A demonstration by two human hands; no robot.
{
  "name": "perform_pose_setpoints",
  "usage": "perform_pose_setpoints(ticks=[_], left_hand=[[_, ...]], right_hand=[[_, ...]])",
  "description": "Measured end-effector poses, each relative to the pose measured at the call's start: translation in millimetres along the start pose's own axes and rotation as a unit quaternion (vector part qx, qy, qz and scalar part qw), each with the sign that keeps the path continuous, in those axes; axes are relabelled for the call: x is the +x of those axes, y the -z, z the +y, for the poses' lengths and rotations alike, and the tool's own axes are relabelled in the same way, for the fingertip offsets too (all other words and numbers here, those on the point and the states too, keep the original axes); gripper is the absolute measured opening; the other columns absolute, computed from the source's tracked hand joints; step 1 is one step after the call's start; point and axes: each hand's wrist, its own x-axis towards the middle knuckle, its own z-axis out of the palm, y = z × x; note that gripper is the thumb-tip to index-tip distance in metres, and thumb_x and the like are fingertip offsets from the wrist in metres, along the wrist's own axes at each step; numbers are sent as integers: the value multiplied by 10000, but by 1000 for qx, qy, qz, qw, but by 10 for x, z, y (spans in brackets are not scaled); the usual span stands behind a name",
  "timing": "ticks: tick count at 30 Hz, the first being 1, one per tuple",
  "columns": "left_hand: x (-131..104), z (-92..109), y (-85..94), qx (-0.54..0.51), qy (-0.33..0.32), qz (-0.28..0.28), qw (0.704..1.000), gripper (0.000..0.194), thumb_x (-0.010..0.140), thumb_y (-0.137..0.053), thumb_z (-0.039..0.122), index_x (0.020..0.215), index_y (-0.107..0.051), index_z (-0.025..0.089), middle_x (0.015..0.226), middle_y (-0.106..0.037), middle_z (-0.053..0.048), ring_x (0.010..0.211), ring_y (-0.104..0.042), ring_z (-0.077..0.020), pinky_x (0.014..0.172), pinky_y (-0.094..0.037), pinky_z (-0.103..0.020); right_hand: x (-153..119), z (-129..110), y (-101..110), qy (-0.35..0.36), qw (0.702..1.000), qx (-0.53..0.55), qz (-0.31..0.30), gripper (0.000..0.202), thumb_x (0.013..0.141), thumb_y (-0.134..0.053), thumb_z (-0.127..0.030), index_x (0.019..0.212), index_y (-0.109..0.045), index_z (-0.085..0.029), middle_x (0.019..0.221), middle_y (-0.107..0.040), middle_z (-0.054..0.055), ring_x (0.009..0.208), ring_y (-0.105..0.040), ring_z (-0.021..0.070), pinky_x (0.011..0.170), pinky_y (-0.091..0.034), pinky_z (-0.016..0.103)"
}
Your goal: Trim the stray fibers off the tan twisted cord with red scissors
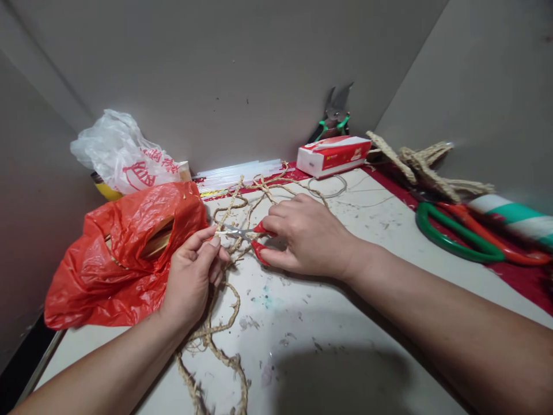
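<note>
My right hand (298,233) grips small red-handled scissors (260,251), with the blades spread and pointing left toward my other hand. Near the blades, my left hand (196,274) pinches the braided straw rope (231,216) between thumb and fingertips. A small pale strip shows at those fingertips, too small to identify. Lengths of the rope lie looped on the white table (328,334), behind the scissors and down past my left wrist. Part of the rope is hidden behind my left fingers.
A red plastic bag (129,271) with flat strips inside and a white bag (125,150) stand left. Clear sticks (242,176), a tissue pack (332,157) and pruning shears (336,115) line the back. Large green-and-red-handled scissors (458,242) and straw braids (425,167) lie right.
</note>
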Motion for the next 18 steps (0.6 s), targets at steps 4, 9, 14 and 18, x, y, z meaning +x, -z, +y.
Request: perform_pose_setpoints(ticks=[4, 9, 14, 18], left_hand=[[-9, 3, -1, 1, -7, 1, 1000, 249, 797, -643, 267, 1013, -578, 161, 597, -589, 33, 399, -321, -32, 382, -233, -170], [-3, 2, 1, 18, -15, 3, 1000, 258, 770, -671, 275, 992, -589, 171, 608, -617, 20, 398, -331, -34, 383, -247, -168], [14, -6, 2, -2, -7, 8, 1000, 201, 779, -663, 220, 957, -585, 173, 593, -619, 24, 393, -332, -34, 385, -256, -164], [17, -4, -6, -12, -2, 16, 1000, 206, 771, -666, 197, 960, -591, 166, 593, -626, 16, 388, -335, -37, 375, -258, -165]], right_hand=[[-2, -28, 16, 9, 999, -48, -1, 319, 775, -526, -459, 776, -639, -161, 739, -627, 61, 740, -507, 202, 733, -243, 351], [-7, -73, 9, -13, 999, -48, -8, 322, 788, -518, -453, 769, -662, -165, 709, -638, 61, 718, -521, 200, 705, -244, 343], [-1, -103, -11, -28, 999, 10, -32, 309, 808, -498, -420, 735, -681, -182, 636, -640, 36, 636, -524, 171, 645, -249, 312], [-7, -120, -25, -35, 999, 22, -32, 308, 807, -502, -416, 708, -679, -184, 620, -645, 31, 615, -531, 165, 641, -259, 311]])
